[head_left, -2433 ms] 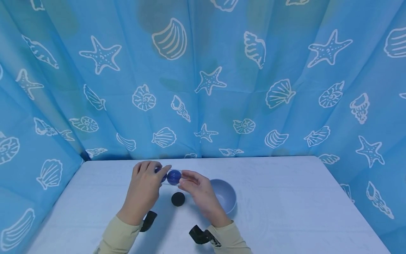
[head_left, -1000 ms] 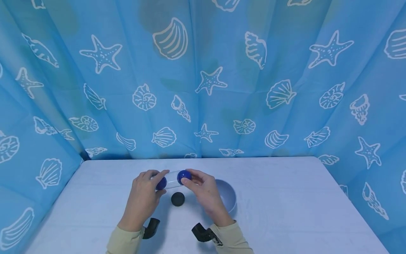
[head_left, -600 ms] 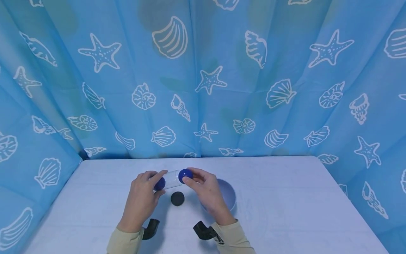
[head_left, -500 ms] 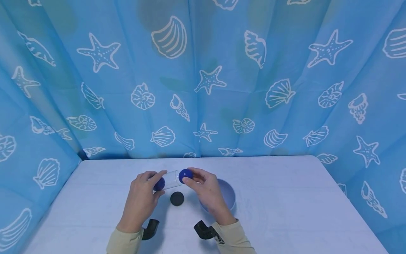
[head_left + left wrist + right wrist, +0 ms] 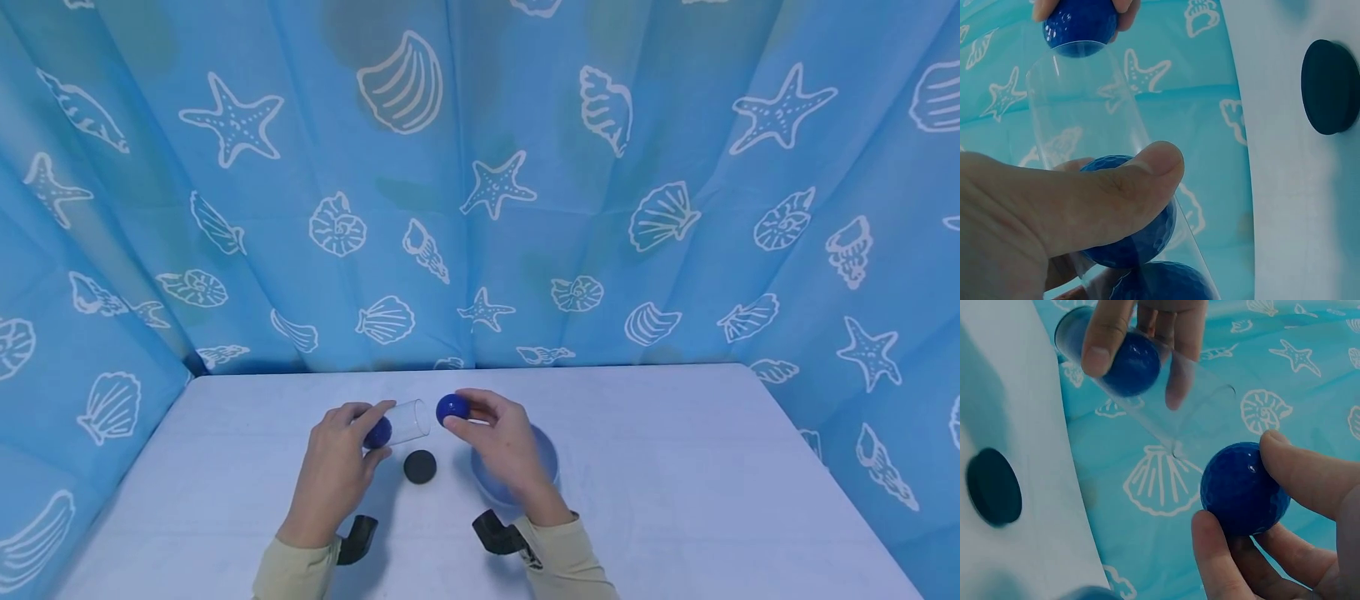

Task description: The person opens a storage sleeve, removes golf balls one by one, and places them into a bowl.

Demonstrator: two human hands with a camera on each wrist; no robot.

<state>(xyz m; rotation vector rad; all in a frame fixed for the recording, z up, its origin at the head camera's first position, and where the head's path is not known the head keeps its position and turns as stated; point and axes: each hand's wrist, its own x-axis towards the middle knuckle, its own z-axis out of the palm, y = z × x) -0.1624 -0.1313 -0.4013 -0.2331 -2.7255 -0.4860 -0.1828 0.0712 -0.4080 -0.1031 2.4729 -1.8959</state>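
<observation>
My left hand (image 5: pixel 330 471) grips a clear tube (image 5: pixel 408 421), tilted, with its open mouth toward the right. Inside it, the left wrist view shows one blue golf ball (image 5: pixel 1129 250) behind my thumb and another lower down, partly cut off by the frame edge. My right hand (image 5: pixel 510 442) pinches a third blue golf ball (image 5: pixel 1244 487) between thumb and fingers. A small gap separates this ball from the tube's mouth. On the table below the tube lies a round black lid (image 5: pixel 420 467). A light blue bowl (image 5: pixel 550 467) stands under my right hand, which hides part of its inside.
A white cloth covers the table (image 5: pixel 675 475). Behind and at the sides hangs a blue curtain (image 5: pixel 525 250) with white shells and starfish. A black wrist camera mount (image 5: pixel 357 540) sticks out beside the left sleeve, and another mount (image 5: pixel 498 533) beside the right.
The golf ball in my right hand has come out of the tube's mouth and moved right, away from it. My left hand and the tube have shifted slightly. The lid lies where it was.
</observation>
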